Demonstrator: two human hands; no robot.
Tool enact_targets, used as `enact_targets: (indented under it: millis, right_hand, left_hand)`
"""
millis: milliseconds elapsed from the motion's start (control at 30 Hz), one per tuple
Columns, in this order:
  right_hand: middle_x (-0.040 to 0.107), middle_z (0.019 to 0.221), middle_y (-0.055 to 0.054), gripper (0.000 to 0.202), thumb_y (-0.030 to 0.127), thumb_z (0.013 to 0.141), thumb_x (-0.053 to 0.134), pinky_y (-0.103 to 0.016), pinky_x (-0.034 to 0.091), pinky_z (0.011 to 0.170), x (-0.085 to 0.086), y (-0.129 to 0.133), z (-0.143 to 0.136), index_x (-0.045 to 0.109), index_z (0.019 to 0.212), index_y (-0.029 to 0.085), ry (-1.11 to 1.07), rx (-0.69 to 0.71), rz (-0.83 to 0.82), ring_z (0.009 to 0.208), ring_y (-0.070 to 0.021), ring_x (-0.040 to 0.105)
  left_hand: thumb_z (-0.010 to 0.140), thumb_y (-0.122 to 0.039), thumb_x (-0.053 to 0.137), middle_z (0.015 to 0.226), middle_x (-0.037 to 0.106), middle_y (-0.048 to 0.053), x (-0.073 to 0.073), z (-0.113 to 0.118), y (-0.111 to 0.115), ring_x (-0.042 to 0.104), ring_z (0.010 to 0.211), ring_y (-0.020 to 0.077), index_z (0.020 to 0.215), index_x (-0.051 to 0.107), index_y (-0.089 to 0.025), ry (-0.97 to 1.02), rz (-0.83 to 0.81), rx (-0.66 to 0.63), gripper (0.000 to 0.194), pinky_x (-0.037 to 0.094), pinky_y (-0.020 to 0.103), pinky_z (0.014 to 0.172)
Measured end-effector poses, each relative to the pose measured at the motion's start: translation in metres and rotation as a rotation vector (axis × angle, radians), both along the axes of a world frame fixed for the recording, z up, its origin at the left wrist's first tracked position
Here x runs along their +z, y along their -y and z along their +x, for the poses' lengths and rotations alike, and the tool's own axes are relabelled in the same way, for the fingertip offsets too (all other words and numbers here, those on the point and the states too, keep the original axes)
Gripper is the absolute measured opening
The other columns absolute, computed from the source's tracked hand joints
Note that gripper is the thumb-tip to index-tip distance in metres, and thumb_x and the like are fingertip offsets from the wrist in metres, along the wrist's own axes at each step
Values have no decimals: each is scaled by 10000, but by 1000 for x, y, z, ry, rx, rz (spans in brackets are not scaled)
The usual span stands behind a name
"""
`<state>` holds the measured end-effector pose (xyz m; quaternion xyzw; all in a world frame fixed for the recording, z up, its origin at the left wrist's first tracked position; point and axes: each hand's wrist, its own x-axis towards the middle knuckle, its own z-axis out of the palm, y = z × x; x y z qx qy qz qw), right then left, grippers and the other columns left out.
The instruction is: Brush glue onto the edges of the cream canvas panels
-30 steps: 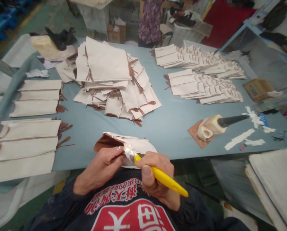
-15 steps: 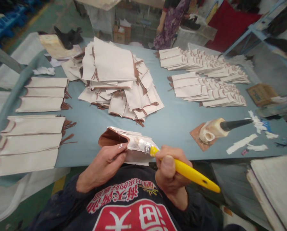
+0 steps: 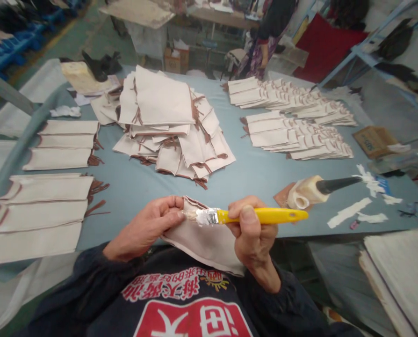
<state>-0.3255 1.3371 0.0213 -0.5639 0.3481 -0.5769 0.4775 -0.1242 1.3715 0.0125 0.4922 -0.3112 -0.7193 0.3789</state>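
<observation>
My left hand (image 3: 149, 225) pinches the upper left edge of a pale fabric piece (image 3: 209, 243) with a dark brown edge, held at the table's front edge. My right hand (image 3: 253, 229) is closed round the yellow handle of a brush (image 3: 274, 216). White stuff coats the bristles and the metal band, and the bristle tips lie at the piece's upper edge, beside my left fingertips. Right of my hands, a cream container (image 3: 305, 191) with a black-handled tool in it stands on a brown square.
A heap of pale pieces (image 3: 165, 100) lies at the back middle. Overlapping rows (image 3: 296, 133) fill the back right, and more pieces (image 3: 51, 194) lie left. White strips (image 3: 349, 213) and a cardboard box (image 3: 373, 141) are at right. A person (image 3: 265, 42) stands behind the table.
The brush has swung level and moved left to my left fingertips. The fabric piece has turned, and its brown opening no longer shows. The camera view has shifted slightly.
</observation>
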Motion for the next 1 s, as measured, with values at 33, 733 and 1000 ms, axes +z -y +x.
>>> enact_targets:
  millis: [33, 733, 1000]
  right_hand:
    - [459, 531, 82, 259, 333, 1011, 521, -203, 301, 369, 0, 4, 0, 641, 812, 218, -55, -8, -26, 380, -74, 345]
    - [603, 601, 45, 247, 298, 995, 494, -222, 448, 461, -8, 35, 10, 619, 801, 208, -389, -27, -247, 461, -92, 523]
    - [683, 701, 19, 213, 267, 1003, 505, -240, 468, 476, -15, 24, 2, 646, 851, 220, -427, 1, -379, 508, -106, 588]
  left_hand:
    - [857, -439, 757, 879, 703, 31, 1, 0, 0, 600, 710, 126, 987, 645, -149, -19, -6, -29, 338, 471, 218, 648]
    - [945, -437, 679, 1074, 761, 51, -4, 1, -5, 652, 916, 186, 1264, 732, -197, 77, -140, -67, 403, 514, 266, 853]
    - [957, -415, 655, 1000, 754, 44, -8, 3, -8, 640, 863, 175, 1264, 716, -183, 49, -99, -106, 390, 496, 237, 755]
